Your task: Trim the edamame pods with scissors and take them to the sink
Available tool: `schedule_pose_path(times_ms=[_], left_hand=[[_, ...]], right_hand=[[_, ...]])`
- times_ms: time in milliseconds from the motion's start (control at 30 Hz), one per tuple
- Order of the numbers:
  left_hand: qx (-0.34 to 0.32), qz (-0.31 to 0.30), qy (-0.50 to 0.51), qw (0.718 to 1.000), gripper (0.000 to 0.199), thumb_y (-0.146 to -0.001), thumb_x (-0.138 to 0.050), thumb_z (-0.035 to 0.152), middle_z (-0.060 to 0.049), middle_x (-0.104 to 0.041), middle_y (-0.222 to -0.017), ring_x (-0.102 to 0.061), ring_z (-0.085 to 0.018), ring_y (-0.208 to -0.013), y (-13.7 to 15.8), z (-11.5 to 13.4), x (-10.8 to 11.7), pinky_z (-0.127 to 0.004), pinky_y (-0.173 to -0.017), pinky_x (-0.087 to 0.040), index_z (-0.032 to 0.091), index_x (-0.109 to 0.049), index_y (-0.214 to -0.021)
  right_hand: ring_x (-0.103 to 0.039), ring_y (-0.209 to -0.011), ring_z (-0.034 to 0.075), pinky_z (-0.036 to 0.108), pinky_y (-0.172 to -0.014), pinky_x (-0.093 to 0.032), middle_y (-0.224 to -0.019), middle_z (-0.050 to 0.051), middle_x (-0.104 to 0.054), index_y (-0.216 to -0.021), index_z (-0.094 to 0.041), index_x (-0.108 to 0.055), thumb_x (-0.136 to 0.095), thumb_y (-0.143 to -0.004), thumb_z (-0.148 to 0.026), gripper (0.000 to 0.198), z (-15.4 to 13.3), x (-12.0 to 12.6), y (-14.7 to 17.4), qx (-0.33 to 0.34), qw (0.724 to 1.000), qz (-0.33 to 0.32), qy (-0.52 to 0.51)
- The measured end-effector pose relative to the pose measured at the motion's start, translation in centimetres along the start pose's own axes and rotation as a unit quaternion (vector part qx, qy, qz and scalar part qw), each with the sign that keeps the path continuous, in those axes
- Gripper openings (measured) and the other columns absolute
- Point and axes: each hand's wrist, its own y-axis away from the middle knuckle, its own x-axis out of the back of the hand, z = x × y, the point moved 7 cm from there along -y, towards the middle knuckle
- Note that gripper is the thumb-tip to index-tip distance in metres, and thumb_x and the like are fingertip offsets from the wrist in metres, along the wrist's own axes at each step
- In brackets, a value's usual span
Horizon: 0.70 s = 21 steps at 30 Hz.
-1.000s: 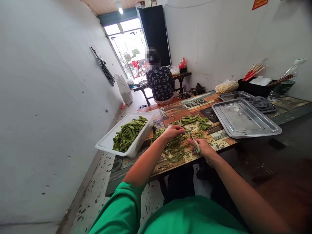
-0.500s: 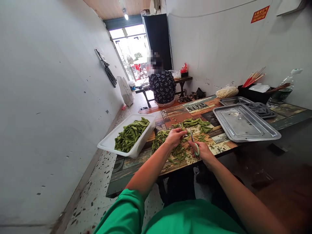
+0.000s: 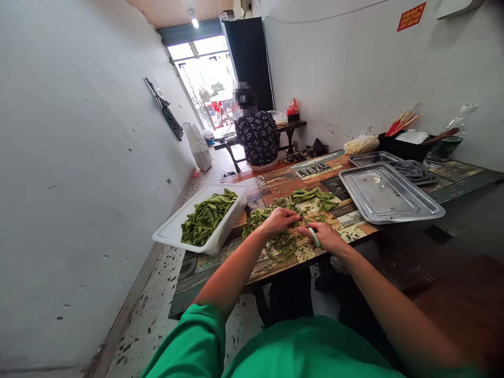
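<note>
- The right hand had its grip through the pale green handles of the scissors, the thin blades angled toward the left hand; fingers hid part of the loops.
- The left grip was pinched at the fingertips, seemingly on one of the soybean pods, though too little showed for me to be sure.
- Pods lay just beyond both hands on the bench, and more filled part of the white tub at its left end; the left forearm covered some of the scraps.
- Printing on the bench top read roughly "LYBZU", with a shorter "GMR" whose first letter was doubtful.
- The red notice on the wall bore yellow writing too small to read.
- The bottle had a dark green label, illegible and partly blocked by sticks.
</note>
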Motion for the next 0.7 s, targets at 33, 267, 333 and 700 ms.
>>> schedule_pose_path(times_ms=[33, 267, 333, 700], left_hand=[[0.002, -0.011, -0.018, 1.000, 0.042, -0.077, -0.061, 0.051, 0.004, -0.048, -0.054, -0.036, -0.007, -0.050, 0.1, 0.1, 0.0, -0.022, -0.049, -0.026, 0.011, -0.072, -0.080], [0.078, 0.107, -0.356, 0.925, 0.032, -0.088, -0.052, 0.034, -0.004, -0.066, -0.074, -0.056, -0.015, -0.070, 2.9, 2.7, 7.6, -0.026, -0.066, -0.039, 0.014, -0.075, -0.089], [0.144, 0.250, -0.463, 0.838, 0.033, -0.092, -0.047, 0.031, -0.011, -0.071, -0.093, -0.061, -0.022, -0.089, 5.2, 4.3, 13.4, -0.031, -0.078, -0.042, 0.015, -0.074, -0.102], [0.148, 0.190, -0.436, 0.867, 0.016, -0.083, -0.065, 0.032, -0.010, -0.072, -0.097, -0.062, -0.026, -0.101, -4.6, 1.9, 11.0, -0.036, -0.093, -0.040, 0.021, -0.076, -0.087]], right_hand=[[-0.052, -0.042, 0.013, 0.023, -0.042, -0.040, -0.049, -0.003, -0.051, -0.067, -0.019, -0.057, -0.074, -0.065, -0.070, 0.054, 0.1, -0.1, -0.1, 0.002, 1.000, -0.001, -0.003], [-0.048, -0.037, 0.012, 0.024, -0.038, -0.037, -0.045, -0.003, -0.052, -0.066, -0.019, -0.058, -0.075, -0.063, -0.070, 0.054, 2.4, -0.8, -0.6, -0.018, 0.999, 0.001, -0.042], [-0.047, -0.037, 0.012, 0.023, -0.038, -0.036, -0.046, -0.003, -0.052, -0.069, -0.018, -0.060, -0.076, -0.060, -0.071, 0.056, 3.0, -0.2, -0.6, -0.033, 0.996, 0.031, -0.082], [-0.047, -0.040, 0.012, 0.020, -0.031, -0.024, -0.052, -0.003, -0.051, -0.077, -0.018, -0.060, -0.080, -0.054, -0.072, 0.061, 3.6, 1.9, 0.1, -0.067, 0.961, 0.117, -0.241]])
